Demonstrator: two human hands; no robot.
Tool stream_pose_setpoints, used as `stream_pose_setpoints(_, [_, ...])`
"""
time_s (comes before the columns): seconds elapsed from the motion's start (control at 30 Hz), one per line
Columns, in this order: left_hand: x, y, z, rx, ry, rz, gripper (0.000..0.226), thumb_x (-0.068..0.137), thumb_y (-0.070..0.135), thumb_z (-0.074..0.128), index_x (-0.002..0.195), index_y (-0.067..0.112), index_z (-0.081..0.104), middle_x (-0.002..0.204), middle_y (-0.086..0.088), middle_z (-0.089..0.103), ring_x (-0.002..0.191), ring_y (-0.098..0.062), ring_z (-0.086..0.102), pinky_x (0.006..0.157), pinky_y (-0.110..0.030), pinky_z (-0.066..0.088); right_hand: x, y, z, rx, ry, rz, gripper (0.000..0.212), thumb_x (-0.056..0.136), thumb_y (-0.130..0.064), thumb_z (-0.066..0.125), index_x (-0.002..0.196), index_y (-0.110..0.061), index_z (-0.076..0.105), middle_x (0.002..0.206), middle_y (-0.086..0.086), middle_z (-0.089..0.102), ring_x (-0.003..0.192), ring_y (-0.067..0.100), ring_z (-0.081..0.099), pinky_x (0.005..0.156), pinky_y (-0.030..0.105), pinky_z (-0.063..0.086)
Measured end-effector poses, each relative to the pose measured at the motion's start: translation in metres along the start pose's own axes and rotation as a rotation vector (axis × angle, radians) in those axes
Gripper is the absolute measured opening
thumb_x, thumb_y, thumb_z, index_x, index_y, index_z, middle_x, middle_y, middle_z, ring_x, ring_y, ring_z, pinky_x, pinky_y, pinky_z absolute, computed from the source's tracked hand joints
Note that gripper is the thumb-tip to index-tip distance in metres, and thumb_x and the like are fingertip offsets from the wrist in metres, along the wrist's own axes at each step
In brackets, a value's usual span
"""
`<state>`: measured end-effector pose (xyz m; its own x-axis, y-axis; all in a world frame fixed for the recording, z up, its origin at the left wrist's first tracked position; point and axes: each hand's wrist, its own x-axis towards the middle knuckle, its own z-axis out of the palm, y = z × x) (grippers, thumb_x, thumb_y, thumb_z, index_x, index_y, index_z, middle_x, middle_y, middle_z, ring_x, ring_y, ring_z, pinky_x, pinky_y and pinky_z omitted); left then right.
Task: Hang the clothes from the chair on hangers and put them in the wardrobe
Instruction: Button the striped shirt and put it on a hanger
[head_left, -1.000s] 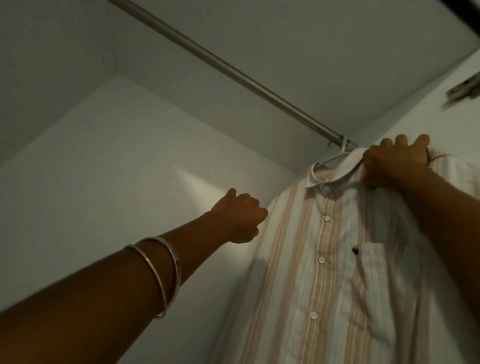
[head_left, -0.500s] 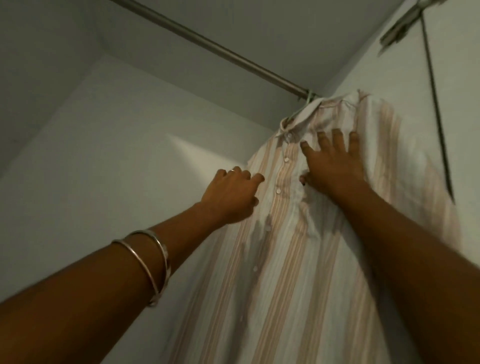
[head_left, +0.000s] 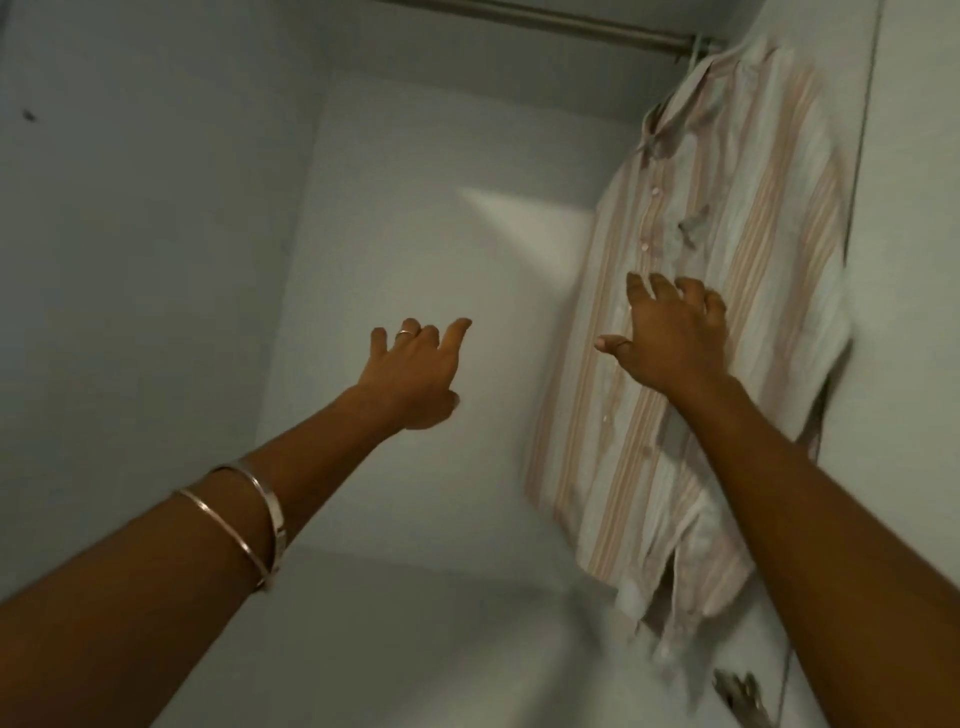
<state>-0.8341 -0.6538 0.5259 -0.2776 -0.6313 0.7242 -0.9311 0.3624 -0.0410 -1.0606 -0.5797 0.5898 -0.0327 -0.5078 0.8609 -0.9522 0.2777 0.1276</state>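
Wardrobe interior: striped shirt (head_left: 727, 291) hangs from the rail (head_left: 571, 23) at its right end. Right hand (head_left: 670, 338), fingers spread, lies before the shirt front; left hand (head_left: 415, 374) empty, fingers loose.

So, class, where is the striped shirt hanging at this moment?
In the head view the striped shirt hangs at the right end of the wardrobe rail, against the right side wall, behind the right hand.
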Motion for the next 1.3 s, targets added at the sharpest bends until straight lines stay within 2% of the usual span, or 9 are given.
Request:
stream_pose_setpoints(0.23, [-0.131, -0.045, -0.043, 0.014, -0.052, -0.051, 0.09, 0.089, 0.042, 0.058, 0.151, 0.024, -0.004, 0.147, -0.014, 0.031, 0.14, -0.034, 0.019, 0.108, -0.06, 0.017, -0.126, -0.062, -0.052, 0.445, -0.019, 0.186, 0.072, 0.091, -0.051, 0.054, 0.148, -0.012, 0.032, 0.147, 0.012, 0.041, 0.134, 0.034, 0.03, 0.105, 0.045, 0.024])
stream_pose_setpoints(0.37, [-0.212, -0.069, -0.076, 0.087, -0.038, 0.013, 0.094, 0.087, 0.043, 0.061, 0.151, 0.026, -0.007, 0.15, -0.015, 0.023, 0.14, -0.034, 0.015, 0.108, -0.062, 0.016, -0.199, -0.116, -0.089, 0.631, -0.029, 0.263, 0.067, 0.091, -0.049, 0.058, 0.146, -0.017, 0.037, 0.143, 0.01, 0.046, 0.133, 0.032, 0.031, 0.103, 0.046, 0.027])
stream_pose_setpoints(0.5, [-0.34, -0.099, -0.122, 0.085, -0.108, 0.029, 0.096, 0.086, 0.04, 0.063, 0.15, 0.03, -0.009, 0.152, -0.015, 0.015, 0.141, -0.035, 0.012, 0.108, -0.064, 0.014, -0.303, -0.183, -0.148, 0.841, -0.13, 0.304, 0.059, 0.089, -0.046, 0.062, 0.139, -0.02, 0.046, 0.129, 0.006, 0.056, 0.127, 0.03, 0.038, 0.103, 0.049, 0.031])
stream_pose_setpoints(0.6, [-0.389, -0.107, -0.146, 0.069, -0.088, 0.044, 0.093, 0.087, 0.04, 0.062, 0.15, 0.032, -0.007, 0.154, -0.014, 0.011, 0.142, -0.035, 0.01, 0.108, -0.064, 0.013, -0.347, -0.208, -0.17, 0.935, -0.189, 0.317, 0.053, 0.087, -0.046, 0.064, 0.133, -0.024, 0.051, 0.114, 0.002, 0.061, 0.117, 0.028, 0.049, 0.099, 0.052, 0.035])
stream_pose_setpoints(0.73, [-0.463, -0.13, -0.178, -0.007, -0.081, -0.038, 0.087, 0.087, 0.039, 0.063, 0.15, 0.034, 0.003, 0.155, -0.013, 0.011, 0.143, -0.034, 0.009, 0.109, -0.062, 0.016, -0.401, -0.256, -0.201, 1.047, -0.303, 0.356, 0.048, 0.087, -0.047, 0.064, 0.13, -0.028, 0.052, 0.104, -0.003, 0.063, 0.112, 0.025, 0.054, 0.102, 0.053, 0.035])
stream_pose_setpoints(0.83, [-0.526, -0.152, -0.207, 0.062, -0.085, -0.097, 0.085, 0.086, 0.039, 0.063, 0.151, 0.031, 0.009, 0.155, -0.012, 0.013, 0.143, -0.033, 0.01, 0.108, -0.06, 0.021, -0.449, -0.294, -0.234, 1.122, -0.431, 0.327, 0.046, 0.088, -0.05, 0.062, 0.129, -0.031, 0.051, 0.097, -0.008, 0.064, 0.109, 0.022, 0.056, 0.1, 0.054, 0.039])
stream_pose_setpoints(1.0, [-0.637, -0.159, -0.258, 0.102, -0.109, -0.207, 0.081, 0.087, 0.039, 0.062, 0.15, 0.031, 0.012, 0.155, -0.011, 0.014, 0.143, -0.033, 0.013, 0.107, -0.057, 0.022, -0.548, -0.319, -0.291, 1.234, -0.514, 0.332, 0.046, 0.087, -0.052, 0.06, 0.126, -0.029, 0.053, 0.074, -0.021, 0.064, 0.1, 0.025, 0.063, 0.096, 0.063, 0.041])
stream_pose_setpoints(1.23, [-0.81, -0.177, -0.34, 0.214, -0.23, -0.378, 0.083, 0.084, 0.036, 0.065, 0.149, 0.032, 0.013, 0.154, -0.009, 0.017, 0.142, -0.031, 0.014, 0.106, -0.058, 0.024, -0.671, -0.362, -0.404, 1.302, -0.653, 0.261, 0.053, 0.082, -0.064, 0.054, 0.123, -0.031, 0.054, 0.085, -0.011, 0.063, 0.099, 0.023, 0.061, 0.096, 0.061, 0.041])
stream_pose_setpoints(1.3, [-0.835, -0.19, -0.361, 0.2, -0.219, -0.429, 0.085, 0.082, 0.033, 0.067, 0.149, 0.033, 0.014, 0.154, -0.006, 0.019, 0.142, -0.031, 0.017, 0.104, -0.058, 0.025, -0.681, -0.38, -0.436, 1.329, -0.673, 0.241, 0.046, 0.088, -0.056, 0.057, 0.124, -0.028, 0.055, 0.09, -0.007, 0.063, 0.101, 0.022, 0.059, 0.099, 0.054, 0.04])
